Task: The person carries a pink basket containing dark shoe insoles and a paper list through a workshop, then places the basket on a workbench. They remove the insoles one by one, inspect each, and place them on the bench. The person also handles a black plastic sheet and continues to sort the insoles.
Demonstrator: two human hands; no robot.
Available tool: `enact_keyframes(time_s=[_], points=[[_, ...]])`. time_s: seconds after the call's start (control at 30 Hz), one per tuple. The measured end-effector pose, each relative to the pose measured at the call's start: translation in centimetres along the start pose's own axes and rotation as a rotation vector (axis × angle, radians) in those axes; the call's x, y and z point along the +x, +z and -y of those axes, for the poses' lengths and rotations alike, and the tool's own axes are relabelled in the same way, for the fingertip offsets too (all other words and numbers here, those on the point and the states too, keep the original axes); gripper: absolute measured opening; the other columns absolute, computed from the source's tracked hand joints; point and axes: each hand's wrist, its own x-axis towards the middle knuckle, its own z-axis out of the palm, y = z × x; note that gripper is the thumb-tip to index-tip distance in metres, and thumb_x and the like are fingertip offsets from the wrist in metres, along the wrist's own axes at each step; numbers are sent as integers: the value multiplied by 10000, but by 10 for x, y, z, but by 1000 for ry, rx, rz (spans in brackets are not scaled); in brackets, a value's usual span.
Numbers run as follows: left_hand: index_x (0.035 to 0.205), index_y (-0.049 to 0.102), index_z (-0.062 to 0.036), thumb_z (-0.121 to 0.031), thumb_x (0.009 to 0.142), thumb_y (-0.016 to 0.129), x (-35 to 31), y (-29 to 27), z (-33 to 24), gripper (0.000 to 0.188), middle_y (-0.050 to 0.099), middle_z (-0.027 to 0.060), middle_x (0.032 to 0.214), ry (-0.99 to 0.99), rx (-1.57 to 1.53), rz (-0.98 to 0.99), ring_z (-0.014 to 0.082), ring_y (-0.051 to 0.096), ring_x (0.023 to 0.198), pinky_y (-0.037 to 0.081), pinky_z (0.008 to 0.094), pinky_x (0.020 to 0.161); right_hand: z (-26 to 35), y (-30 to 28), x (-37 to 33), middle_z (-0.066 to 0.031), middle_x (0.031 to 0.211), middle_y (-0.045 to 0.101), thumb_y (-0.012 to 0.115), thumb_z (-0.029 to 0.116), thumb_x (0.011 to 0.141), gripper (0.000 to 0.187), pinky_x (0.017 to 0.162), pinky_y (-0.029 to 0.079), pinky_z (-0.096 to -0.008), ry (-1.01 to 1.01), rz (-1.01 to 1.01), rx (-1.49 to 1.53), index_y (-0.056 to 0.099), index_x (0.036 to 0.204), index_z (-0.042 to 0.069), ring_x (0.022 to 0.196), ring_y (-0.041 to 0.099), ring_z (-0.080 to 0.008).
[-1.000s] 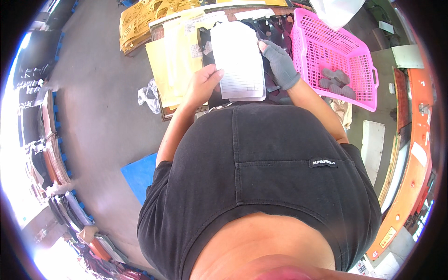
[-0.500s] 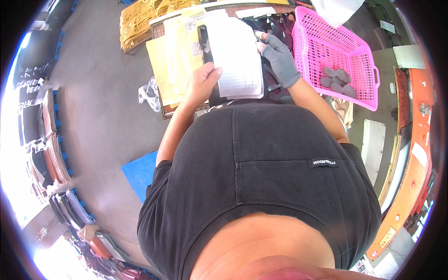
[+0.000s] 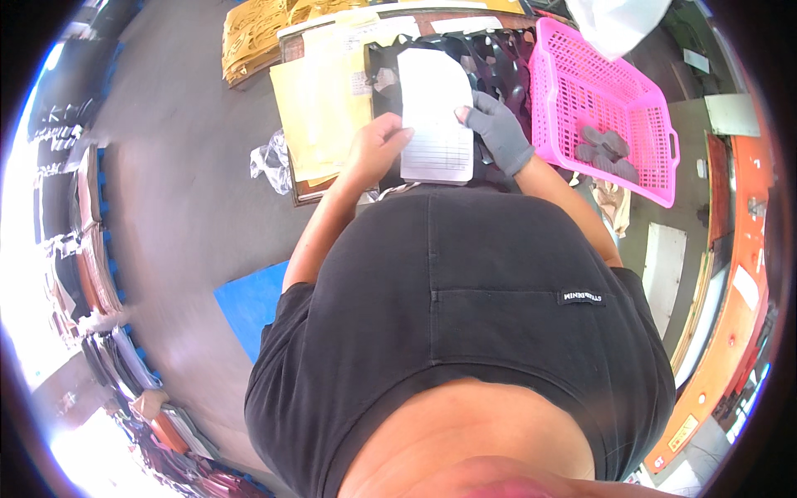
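Beside the table (image 3: 292,49), a basket (image 3: 549,95) of grey pieces (image 3: 604,148) neighbours paper (image 3: 437,100).

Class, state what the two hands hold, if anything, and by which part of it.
A lined white paper pad: the left hand grips its left edge, the gloved right hand its right edge.

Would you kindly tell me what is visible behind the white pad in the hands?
Behind the pad, black cut-out material shows past its left and right edges. Whatever lies directly beneath it is covered and cannot be seen.
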Motion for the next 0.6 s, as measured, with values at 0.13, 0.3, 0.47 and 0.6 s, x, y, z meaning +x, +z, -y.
enact_keyframes(time_s=[0.13,0.3,0.47,0.6], points=[[880,569,7,-176,818,593,-2,11,8,195,585,92,772,-71,-37,48,154,543,701,440,289,648,-17,-7,-2,-39,929,600,569,154,831,255,742,436,-238,-13,-19,-64,553,1038,5,837,541,-91],[961,534,15,-165,870,545,-5,30,26,202,580,62,860,-187,-254,113,110,540,737,455,251,637,-36,-14,0,-35,901,610,551,73,832,217,700,451,-221,-44,-69,-116,538,1037,2,788,556,-76],[1047,516,9,-204,910,495,-1,45,46,254,574,59,920,-281,-430,143,112,550,786,460,261,727,-56,-15,-1,-37,909,609,527,34,840,197,699,451,-215,-89,-13,-142,532,1034,-1,800,559,-69],[1094,504,35,-170,915,479,1,50,55,273,593,81,974,-357,-675,101,124,572,851,464,265,755,-69,-6,-3,-47,920,606,510,14,842,188,695,455,-219,-85,15,-106,522,1028,-7,808,560,-75]])
